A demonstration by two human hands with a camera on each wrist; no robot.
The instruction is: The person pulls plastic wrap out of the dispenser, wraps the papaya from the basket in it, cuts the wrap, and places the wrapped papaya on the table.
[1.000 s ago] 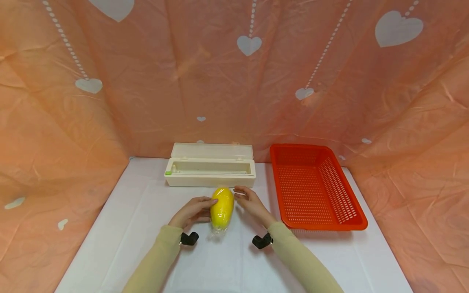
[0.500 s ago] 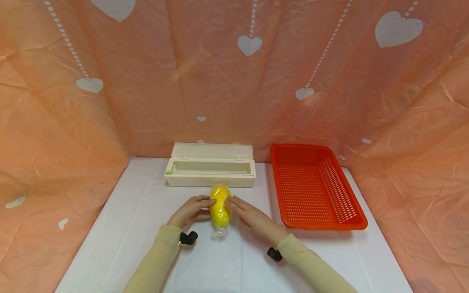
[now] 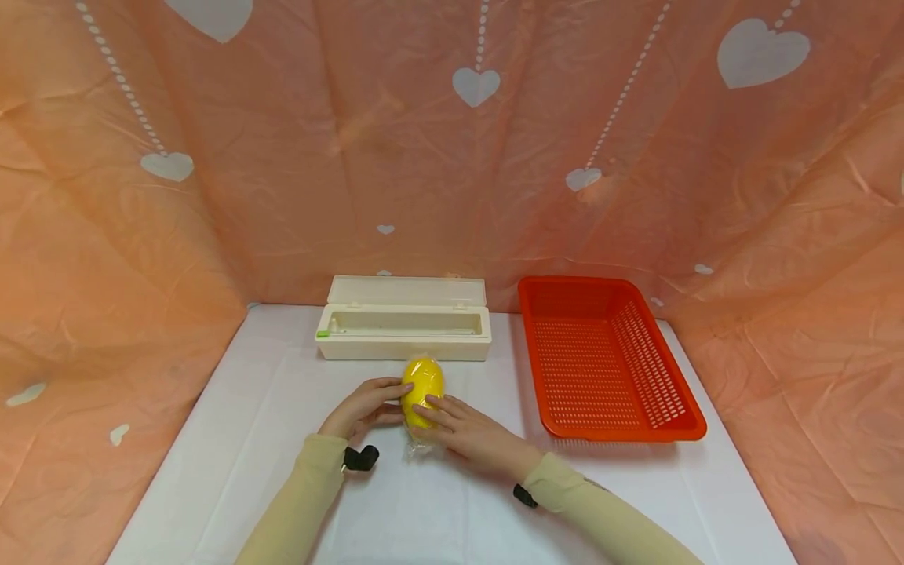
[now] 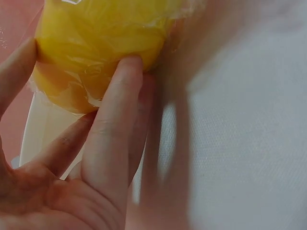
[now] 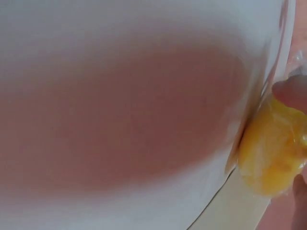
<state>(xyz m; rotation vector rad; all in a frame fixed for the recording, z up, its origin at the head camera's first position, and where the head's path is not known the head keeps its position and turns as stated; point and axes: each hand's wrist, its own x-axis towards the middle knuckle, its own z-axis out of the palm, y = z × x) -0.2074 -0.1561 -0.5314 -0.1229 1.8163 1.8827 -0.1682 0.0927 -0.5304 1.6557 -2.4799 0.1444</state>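
Observation:
A yellow oval fruit (image 3: 422, 377), shaped like a mango and wrapped in clear plastic film, is held above the white table (image 3: 395, 518). My left hand (image 3: 359, 410) grips its left side, thumb and fingers spread around it; the left wrist view shows fingertips (image 4: 128, 64) against the film. From the right, my right hand (image 3: 480, 439) lays nearly straight fingers over the fruit's lower right side. Loose film gathers at the fruit's near end. In the right wrist view the wrapped fruit (image 5: 266, 148) sits at the right edge.
Just behind the fruit stands a long cream box (image 3: 402, 349) with its lid (image 3: 407, 291) raised and a green tab at its left end. A red perforated basket (image 3: 621, 435) stands to the right. An orange curtain (image 3: 424, 173) with hearts hangs behind the table.
My right hand has come in from beside the far end onto the fruit, its fingers sliding down toward the near end. My left hand keeps its hold, the fruit shifting slightly left.

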